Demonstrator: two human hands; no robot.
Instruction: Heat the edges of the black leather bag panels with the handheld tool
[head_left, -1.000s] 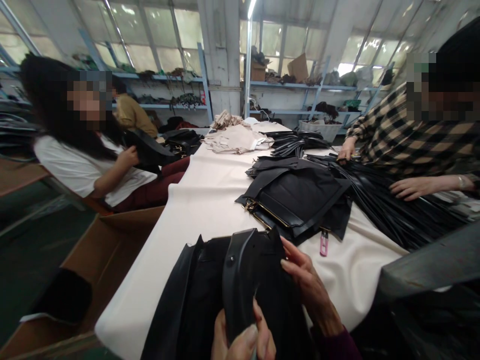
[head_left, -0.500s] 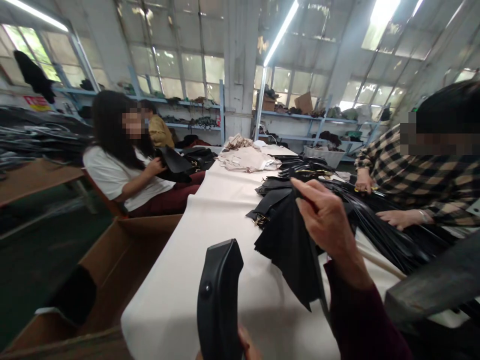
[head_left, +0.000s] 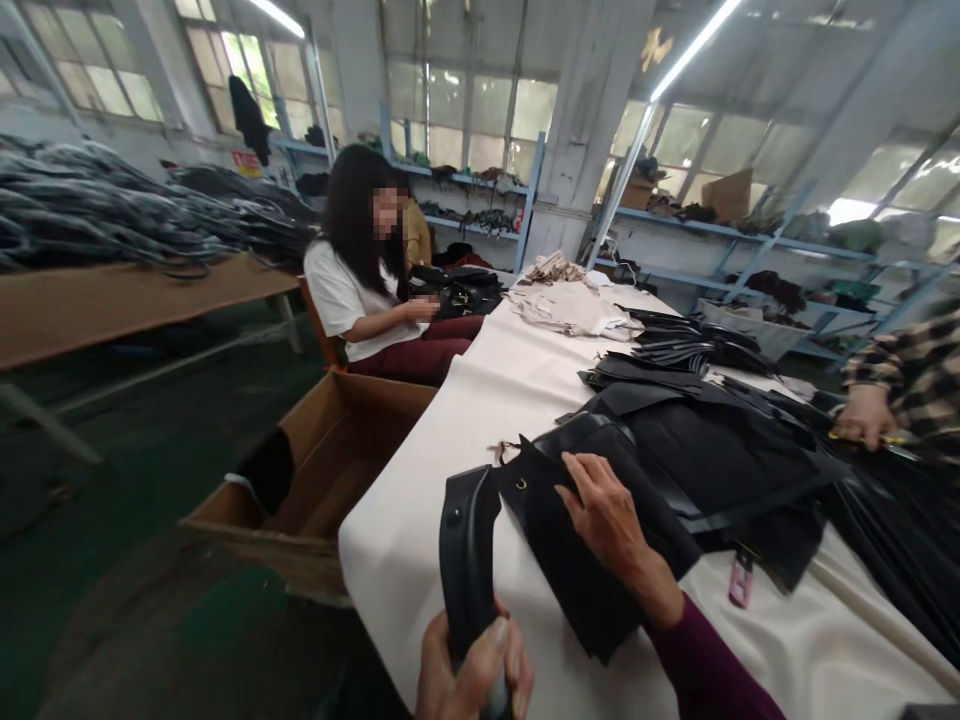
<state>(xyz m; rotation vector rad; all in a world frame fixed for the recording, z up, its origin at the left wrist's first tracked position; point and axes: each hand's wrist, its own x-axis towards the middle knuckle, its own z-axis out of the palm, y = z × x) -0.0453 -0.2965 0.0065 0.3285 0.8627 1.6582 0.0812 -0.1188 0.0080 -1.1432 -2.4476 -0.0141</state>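
My left hand [head_left: 442, 665] is wrapped round the lower end of a curved black leather-like piece [head_left: 466, 560]. It stands upright over the table edge, with a small metal stud near its top. My right hand [head_left: 607, 510], fingers stretched out, rests on a flat black panel [head_left: 570, 580] on the white-covered table [head_left: 420, 500]. A small gold-coloured fitting [head_left: 521, 484] shows at the panel's upper left. More dark panels [head_left: 720, 450] lie overlapped just beyond my right hand.
An open cardboard box [head_left: 315, 540] stands on the floor at the table's left edge. A seated person [head_left: 367, 280] is beyond it. At right, another person's hand [head_left: 866, 415] holds yellow-handled scissors. A small pink item [head_left: 741, 580] and beige pieces [head_left: 574, 308] lie on the table.
The view has swung right-to-left, bringing more of the box in. My right hand has lowered the raised black panel flat onto the table. My left hand still grips the curved piece.
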